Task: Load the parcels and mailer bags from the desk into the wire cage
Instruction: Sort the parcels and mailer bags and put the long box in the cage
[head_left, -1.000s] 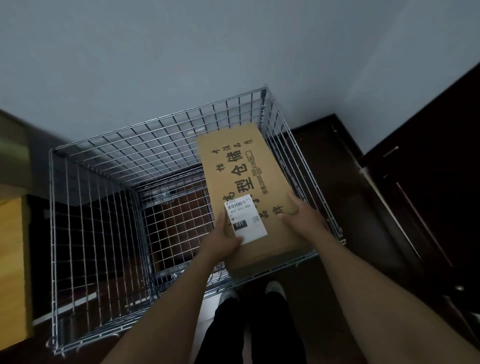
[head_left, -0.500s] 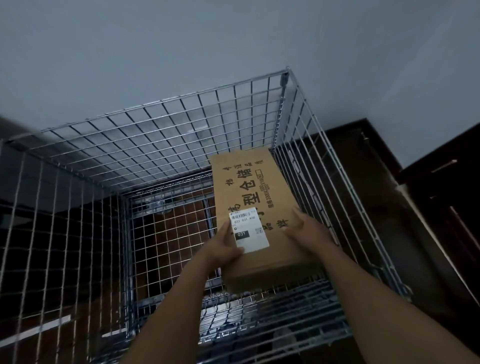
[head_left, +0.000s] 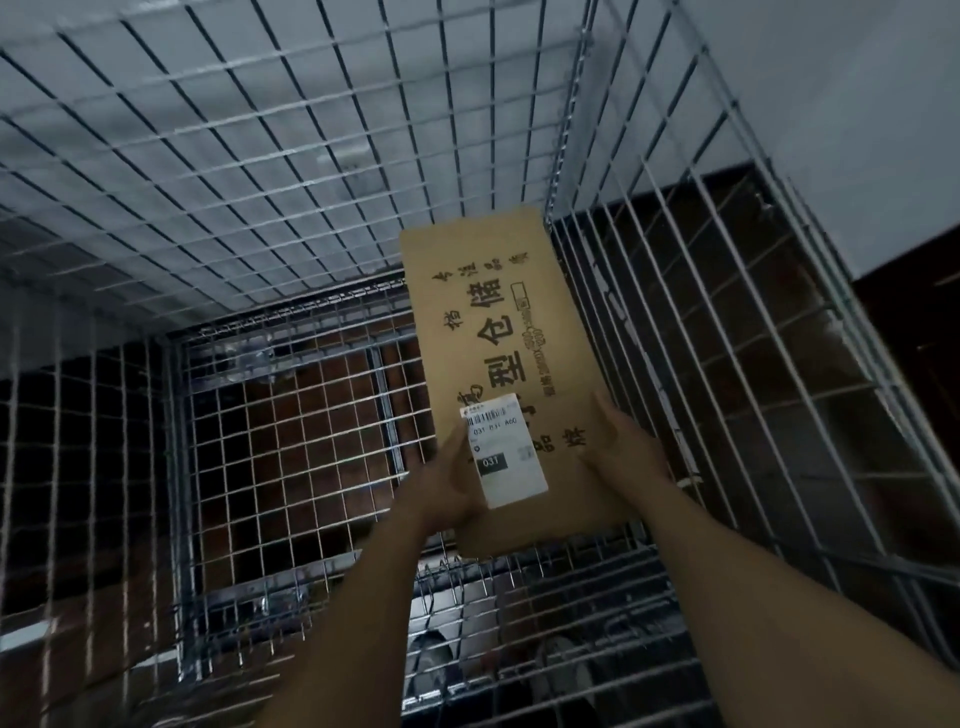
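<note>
A long flat cardboard parcel with black printed characters and a white shipping label is held inside the wire cage, along its right side. My left hand grips the parcel's near left edge, thumb beside the label. My right hand holds the near right edge, fingers on top. The parcel's far end reaches the cage's back right corner. Whether it touches the cage floor cannot be told.
The cage's wire floor shows dark wood flooring beneath. Its right wall runs close to the parcel. A pale wall stands behind. My shoes show through the near mesh.
The parcel and both hands have gone down into the cage, and my head has leaned in, so the cage walls now fill the view.
</note>
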